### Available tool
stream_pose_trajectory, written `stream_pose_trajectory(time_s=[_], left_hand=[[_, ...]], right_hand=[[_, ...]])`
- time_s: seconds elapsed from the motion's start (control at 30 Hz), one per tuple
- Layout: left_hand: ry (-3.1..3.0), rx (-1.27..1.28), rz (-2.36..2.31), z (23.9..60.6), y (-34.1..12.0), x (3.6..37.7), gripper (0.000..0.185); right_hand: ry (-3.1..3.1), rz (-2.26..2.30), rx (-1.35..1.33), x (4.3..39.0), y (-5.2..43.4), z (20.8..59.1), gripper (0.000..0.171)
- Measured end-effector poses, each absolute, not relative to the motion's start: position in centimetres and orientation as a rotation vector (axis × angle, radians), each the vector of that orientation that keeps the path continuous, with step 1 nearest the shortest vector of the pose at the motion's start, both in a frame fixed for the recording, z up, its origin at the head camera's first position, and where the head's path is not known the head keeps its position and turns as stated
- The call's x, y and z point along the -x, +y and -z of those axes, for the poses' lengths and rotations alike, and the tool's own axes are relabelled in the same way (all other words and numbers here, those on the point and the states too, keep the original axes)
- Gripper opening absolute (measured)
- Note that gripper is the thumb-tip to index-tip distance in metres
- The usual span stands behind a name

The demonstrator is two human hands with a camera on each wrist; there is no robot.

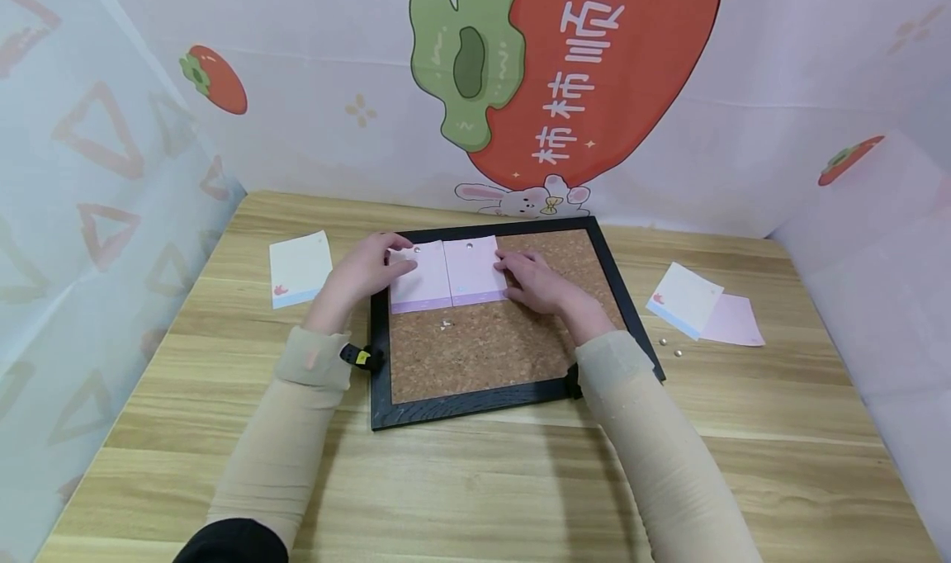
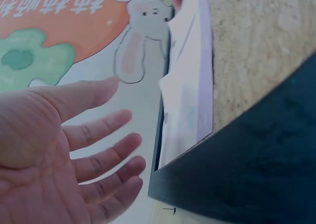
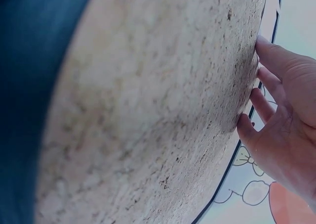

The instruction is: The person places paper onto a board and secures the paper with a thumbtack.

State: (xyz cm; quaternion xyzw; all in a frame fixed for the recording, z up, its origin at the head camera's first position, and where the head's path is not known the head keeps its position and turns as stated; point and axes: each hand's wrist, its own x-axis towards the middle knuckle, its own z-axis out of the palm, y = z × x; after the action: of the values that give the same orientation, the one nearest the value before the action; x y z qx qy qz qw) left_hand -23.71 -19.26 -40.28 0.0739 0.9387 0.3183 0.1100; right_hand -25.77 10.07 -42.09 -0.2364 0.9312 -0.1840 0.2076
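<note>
two hands squaring pinned notes on a cork board

the left hand, fingers straight, rests on the pale pink square paper note; the right hand, flat and gripping nothing, steadies the lilac note on the grainy black-framed cork board. best to press flat and keep edges aligned, since thin paper creases.

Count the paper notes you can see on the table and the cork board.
5. Two pink notes lie side by side on the black-framed cork board; one white note lies left of it; one white note overlaps a pink note on the right. More may be stacked unseen.
</note>
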Motion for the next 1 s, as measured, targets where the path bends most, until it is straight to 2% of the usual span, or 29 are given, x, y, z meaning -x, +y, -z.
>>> stream_pose_trajectory(time_s=[0.5,0.8,1.0], left_hand=[[2.794,-0.048,-0.798,40.8,-20.9,22.5,0.058],[2.764,0.022,-0.741,40.5,-20.9,22.4,0.083],[2.760,0.033,-0.704,40.6,-20.9,22.4,0.083]], right_hand=[[2.597,0.515,0.665,25.9,9.9,42.1,0.049],[2.622,0.467,0.650,25.7,9.5,41.9,0.049],[2.623,0.468,0.650,25.7,9.6,41.9,0.051]])
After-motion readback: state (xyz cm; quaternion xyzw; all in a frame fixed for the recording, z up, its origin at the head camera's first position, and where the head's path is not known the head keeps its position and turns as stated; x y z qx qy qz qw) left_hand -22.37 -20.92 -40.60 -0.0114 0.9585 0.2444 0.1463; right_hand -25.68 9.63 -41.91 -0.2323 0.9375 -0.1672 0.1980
